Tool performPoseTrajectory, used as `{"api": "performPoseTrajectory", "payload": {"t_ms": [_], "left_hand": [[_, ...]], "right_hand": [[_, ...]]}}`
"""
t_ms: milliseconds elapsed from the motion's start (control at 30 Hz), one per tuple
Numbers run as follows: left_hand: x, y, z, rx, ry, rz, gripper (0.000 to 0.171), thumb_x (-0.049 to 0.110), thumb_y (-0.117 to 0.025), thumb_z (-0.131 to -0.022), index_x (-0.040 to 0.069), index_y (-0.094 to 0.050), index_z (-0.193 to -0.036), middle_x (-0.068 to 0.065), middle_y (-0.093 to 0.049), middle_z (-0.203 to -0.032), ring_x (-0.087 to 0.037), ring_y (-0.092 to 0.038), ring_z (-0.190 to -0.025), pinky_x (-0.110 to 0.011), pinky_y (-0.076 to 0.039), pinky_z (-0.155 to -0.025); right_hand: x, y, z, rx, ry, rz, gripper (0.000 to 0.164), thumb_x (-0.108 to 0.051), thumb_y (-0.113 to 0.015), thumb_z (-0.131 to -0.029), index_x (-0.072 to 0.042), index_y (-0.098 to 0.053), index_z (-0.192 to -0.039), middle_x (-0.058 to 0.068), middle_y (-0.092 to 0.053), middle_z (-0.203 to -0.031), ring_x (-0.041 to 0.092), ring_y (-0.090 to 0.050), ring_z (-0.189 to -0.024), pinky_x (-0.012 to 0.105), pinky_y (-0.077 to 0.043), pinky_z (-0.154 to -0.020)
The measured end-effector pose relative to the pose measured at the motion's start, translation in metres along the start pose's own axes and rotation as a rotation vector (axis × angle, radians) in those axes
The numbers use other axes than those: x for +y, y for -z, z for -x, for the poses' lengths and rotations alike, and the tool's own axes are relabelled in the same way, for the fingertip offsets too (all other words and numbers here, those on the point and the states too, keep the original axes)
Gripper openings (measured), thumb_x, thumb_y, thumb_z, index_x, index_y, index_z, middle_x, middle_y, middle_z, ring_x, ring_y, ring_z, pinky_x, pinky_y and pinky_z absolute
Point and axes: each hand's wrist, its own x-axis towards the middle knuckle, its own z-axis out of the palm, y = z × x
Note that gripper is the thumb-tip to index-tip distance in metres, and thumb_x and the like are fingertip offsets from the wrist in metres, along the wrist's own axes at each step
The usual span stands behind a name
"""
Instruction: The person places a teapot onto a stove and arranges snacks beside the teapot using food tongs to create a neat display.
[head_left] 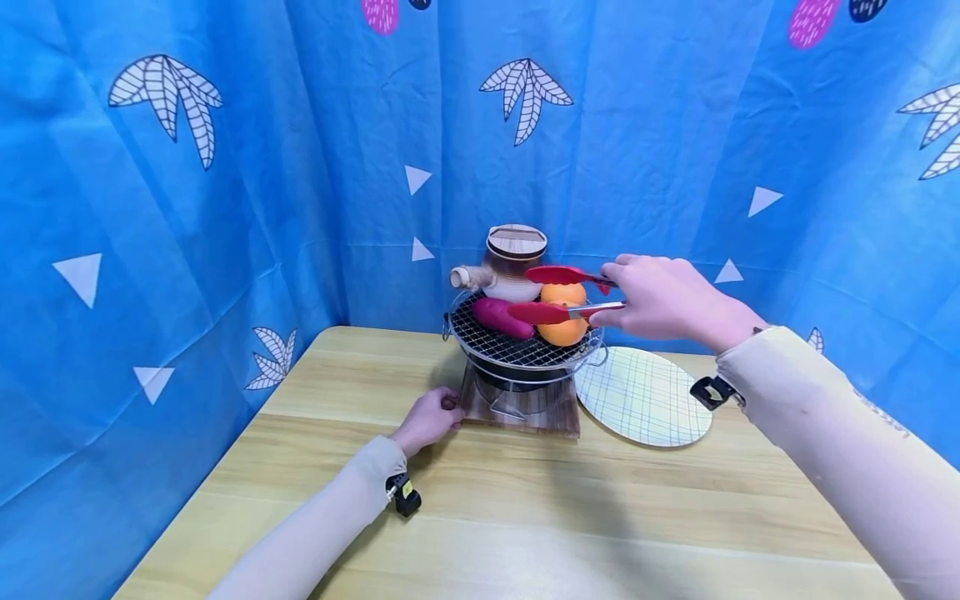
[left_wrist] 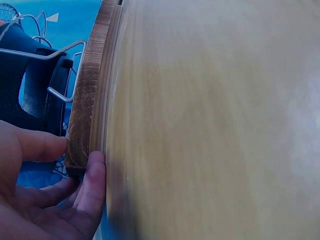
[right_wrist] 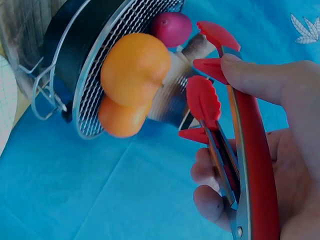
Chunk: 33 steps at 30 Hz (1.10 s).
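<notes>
My left hand [head_left: 429, 419] pinches the near left corner of a dark wooden board [head_left: 557, 419], the thumb on its top and the fingers at its lower edge in the left wrist view. On the board stands a round tabletop grill [head_left: 517, 357] with a wire mesh top. A purple sweet potato [head_left: 497, 317] and two oranges [head_left: 562, 333] lie on the mesh. My right hand [head_left: 671, 302] holds red-tipped tongs [right_wrist: 256, 170] over the grill. The tongs' tips are spread, with nothing gripped between them in the right wrist view.
A lidded pot [head_left: 513, 287] with a side handle stands at the back of the grill. Right of the board, a pale checked round plate [head_left: 645, 396] lies on the wooden table [head_left: 480, 533]. Blue curtains [head_left: 637, 150] hang behind and at the sides.
</notes>
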Motion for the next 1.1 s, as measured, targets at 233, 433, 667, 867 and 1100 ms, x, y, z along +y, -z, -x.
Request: {"api": "performPoseTrajectory", "payload": {"t_ms": [233, 433, 667, 867, 1100], "left_hand": [[-0.002, 0.0, 0.0, 0.002, 0.001, 0.003, 0.04, 0.004, -0.066, -0.089, -0.008, -0.057, -0.126, -0.017, -0.068, -0.106, -0.018, -0.068, -0.078, -0.031, -0.061, -0.074], [-0.003, 0.0, 0.0, 0.003, 0.001, -0.003, 0.039, 0.003, -0.066, -0.089, -0.007, -0.058, -0.126, -0.017, -0.068, -0.106, -0.017, -0.068, -0.078, -0.031, -0.061, -0.073], [-0.003, -0.002, 0.0, 0.007, 0.009, -0.013, 0.039, 0.005, -0.066, -0.09, -0.005, -0.058, -0.127, -0.016, -0.068, -0.106, -0.016, -0.068, -0.078, -0.029, -0.06, -0.073], [-0.003, -0.002, -0.001, 0.014, 0.003, -0.026, 0.038, 0.005, -0.066, -0.089, -0.005, -0.059, -0.125, -0.015, -0.069, -0.105, -0.016, -0.068, -0.077, -0.028, -0.059, -0.071], [-0.003, -0.001, 0.0, 0.009, 0.002, -0.017, 0.038, 0.005, -0.066, -0.089, -0.006, -0.059, -0.125, -0.016, -0.068, -0.106, -0.017, -0.068, -0.078, -0.029, -0.06, -0.073]], "right_hand": [[0.014, 0.002, 0.015, 0.038, -0.026, -0.025, 0.078, -0.051, -0.082, -0.078, -0.003, -0.059, -0.136, 0.013, -0.068, -0.109, 0.026, -0.064, -0.09, 0.035, -0.056, -0.058], [0.029, 0.002, 0.026, 0.056, -0.039, -0.053, 0.072, -0.05, -0.083, -0.077, -0.005, -0.063, -0.129, 0.013, -0.068, -0.107, 0.026, -0.064, -0.086, 0.032, -0.053, -0.052], [0.046, -0.002, 0.039, 0.073, -0.046, -0.057, 0.067, -0.052, -0.082, -0.078, -0.006, -0.065, -0.123, 0.01, -0.067, -0.102, 0.024, -0.059, -0.081, 0.031, -0.048, -0.054], [0.061, -0.008, 0.05, 0.079, -0.065, -0.051, 0.071, -0.052, -0.082, -0.078, -0.004, -0.064, -0.127, 0.013, -0.067, -0.105, 0.027, -0.057, -0.085, 0.031, -0.047, -0.053], [0.076, -0.014, 0.06, 0.058, -0.094, -0.08, 0.073, -0.051, -0.082, -0.078, -0.002, -0.062, -0.129, 0.014, -0.066, -0.102, 0.026, -0.055, -0.086, 0.03, -0.048, -0.049]]}}
